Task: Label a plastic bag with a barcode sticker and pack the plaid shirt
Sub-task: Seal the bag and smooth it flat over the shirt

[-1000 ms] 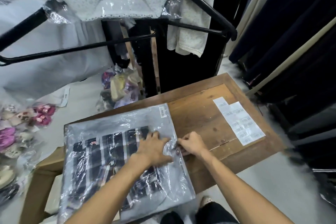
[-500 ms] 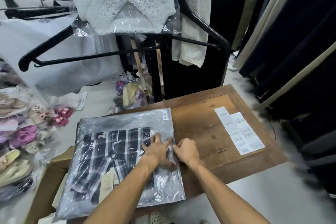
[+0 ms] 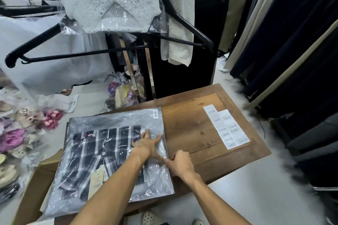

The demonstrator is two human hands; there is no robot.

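Observation:
A clear plastic bag (image 3: 117,120) lies flat on the left half of a wooden table (image 3: 192,124). Inside it is the folded dark plaid shirt (image 3: 98,151) with a paper hang tag. A small barcode sticker (image 3: 155,114) sits at the bag's far right corner. My left hand (image 3: 148,145) presses flat on the bag near its right edge, fingers spread. My right hand (image 3: 180,163) pinches the bag's right edge just beside it, fingers closed on the plastic.
A sheet of barcode stickers (image 3: 226,127) lies on the table's right side. A cardboard box (image 3: 31,192) stands at the left under the bag's corner. Bagged shoes (image 3: 12,139) pile on the floor at left. Hanging garments and a black hanger (image 3: 184,22) crowd the back and right.
My right hand slid nearer along the bag's right edge. My left hand shifted slightly farther and stays flat on the bag. The camera tilted up a little.

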